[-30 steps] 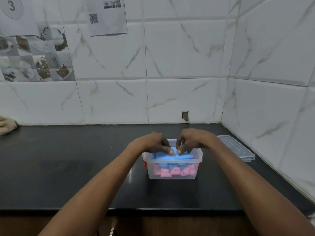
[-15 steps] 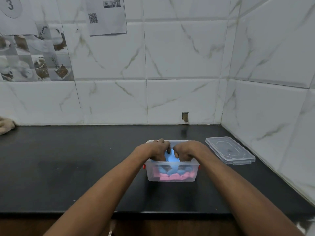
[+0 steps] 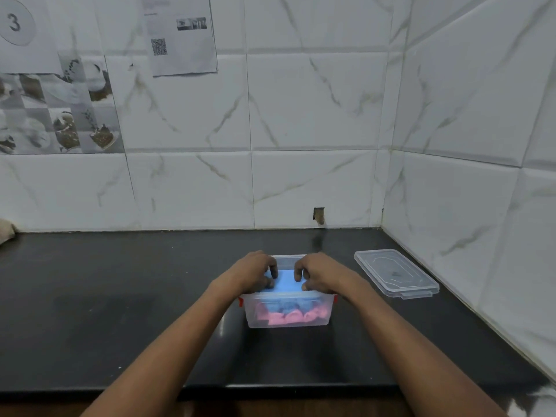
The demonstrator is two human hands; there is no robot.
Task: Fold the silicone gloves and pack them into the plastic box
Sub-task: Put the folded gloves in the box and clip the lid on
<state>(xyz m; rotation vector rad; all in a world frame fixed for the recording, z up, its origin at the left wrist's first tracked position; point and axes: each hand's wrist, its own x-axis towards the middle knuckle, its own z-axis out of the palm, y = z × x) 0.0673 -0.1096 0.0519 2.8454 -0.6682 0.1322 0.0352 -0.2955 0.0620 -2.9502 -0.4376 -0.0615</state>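
Note:
A clear plastic box point(image 3: 288, 322) with red side clips stands on the black counter in front of me. A folded pink silicone glove point(image 3: 290, 317) lies at its bottom. On top of it lies a folded blue silicone glove point(image 3: 285, 283), level with the rim. My left hand point(image 3: 252, 273) presses its left part with bent fingers. My right hand point(image 3: 319, 273) presses its right part the same way. Both hands cover the box's side edges.
The box's clear lid point(image 3: 395, 276) lies flat on the counter point(image 3: 120, 296) to the right, near the tiled corner wall. A beige cloth point(image 3: 6, 231) sits at the far left edge. The counter's front edge runs just below the box.
The blue glove has gone down from above the rim into the box. My hands have spread slightly apart on top of it, flattening it.

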